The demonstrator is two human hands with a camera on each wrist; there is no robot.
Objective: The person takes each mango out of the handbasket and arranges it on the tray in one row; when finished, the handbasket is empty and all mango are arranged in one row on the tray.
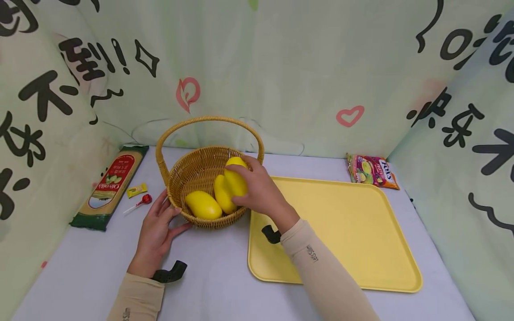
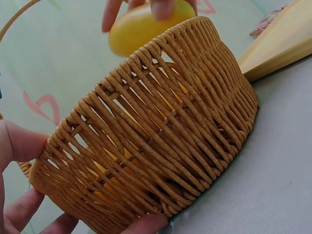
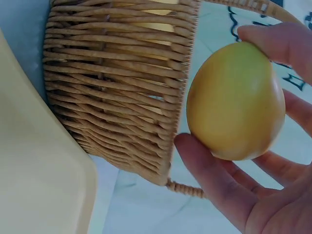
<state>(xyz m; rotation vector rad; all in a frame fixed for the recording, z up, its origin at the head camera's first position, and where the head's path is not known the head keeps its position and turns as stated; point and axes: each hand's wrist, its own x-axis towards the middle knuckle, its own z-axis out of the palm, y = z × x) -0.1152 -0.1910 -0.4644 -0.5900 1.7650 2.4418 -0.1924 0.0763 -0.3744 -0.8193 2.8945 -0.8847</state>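
Note:
A woven wicker basket [image 1: 196, 160] with a tall arched handle stands on the table, with yellow mangoes [image 1: 203, 205] inside it. My right hand [image 1: 261, 187] grips one mango [image 3: 236, 102] between thumb and fingers, at the basket's right side. In the right wrist view this mango shows above the rim level, clear of the weave. The left hand [image 1: 158, 227] holds the basket's front left side, its thumb at the rim and its other fingers spread low along the wall, as the left wrist view shows. Another mango [image 1: 222, 195] lies partly behind the held one.
A yellow tray [image 1: 341, 232] lies right of the basket, under my right forearm. Behind it sits a purple snack bag [image 1: 371, 170]. Left of the basket are a green and tan olive-oil-labelled pack [image 1: 112, 185], a small yellow sweet [image 1: 137, 190] and a red lollipop [image 1: 146, 199]. Printed curtains surround the table.

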